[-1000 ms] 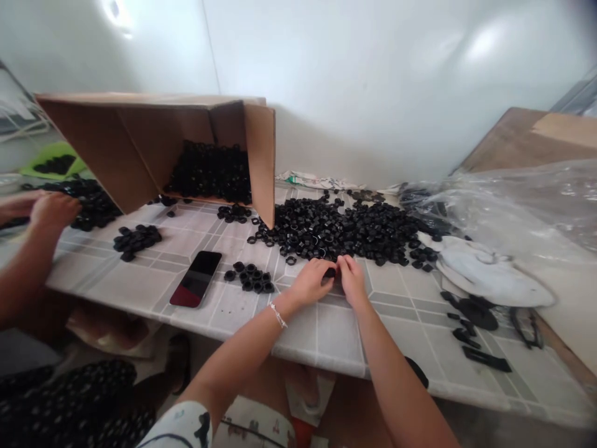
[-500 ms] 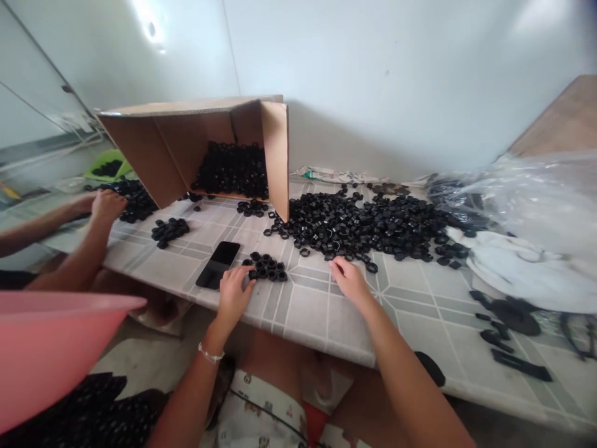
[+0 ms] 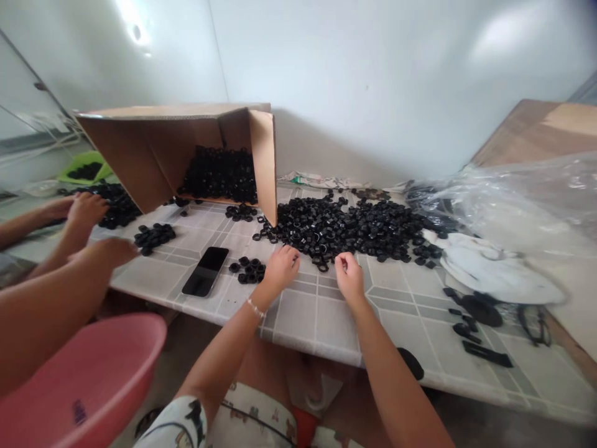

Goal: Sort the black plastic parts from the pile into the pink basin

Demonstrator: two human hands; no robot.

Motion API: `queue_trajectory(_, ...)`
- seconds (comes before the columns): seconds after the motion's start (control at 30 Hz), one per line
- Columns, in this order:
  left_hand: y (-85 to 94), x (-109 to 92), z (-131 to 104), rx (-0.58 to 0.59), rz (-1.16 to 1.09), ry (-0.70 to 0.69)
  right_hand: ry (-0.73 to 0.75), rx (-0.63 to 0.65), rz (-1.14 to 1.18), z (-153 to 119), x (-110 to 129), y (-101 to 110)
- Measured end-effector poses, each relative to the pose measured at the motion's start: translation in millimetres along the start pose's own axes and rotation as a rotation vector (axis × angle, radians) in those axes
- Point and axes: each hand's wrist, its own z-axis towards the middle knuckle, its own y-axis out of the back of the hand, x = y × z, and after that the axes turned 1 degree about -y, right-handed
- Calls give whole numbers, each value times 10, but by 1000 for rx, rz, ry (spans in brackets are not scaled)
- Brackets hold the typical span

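My left hand [image 3: 282,267] is at the front edge of a large pile of small black plastic rings [image 3: 336,225]. Its fingers are curled together, with a small dark piece just showing at the tips. A short way to the right, my right hand [image 3: 349,277] is pinched closed beside the same pile; whatever is between its fingertips is too small to make out. A loose black ring [image 3: 323,267] lies between my hands. Left of my left wrist is a small group of black rings [image 3: 250,271] set close together.
A black phone [image 3: 205,272] lies left of the small group. Behind it a cardboard box [image 3: 263,162] on its side holds more rings. Other people's hands [image 3: 86,208] work at the left, above a pink basin [image 3: 140,348]. White cloth [image 3: 494,267] and clear plastic are at the right.
My left hand has moved right, from the small group to the pile's front edge. My right hand stays by the pile, fingers pinched. Another person's arm has come in over the pink basin.
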Motion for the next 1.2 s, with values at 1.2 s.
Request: queue_trajectory(1.2,-60,92,104,-454,-395,-161,-23,-229,-306,182,-442,302)
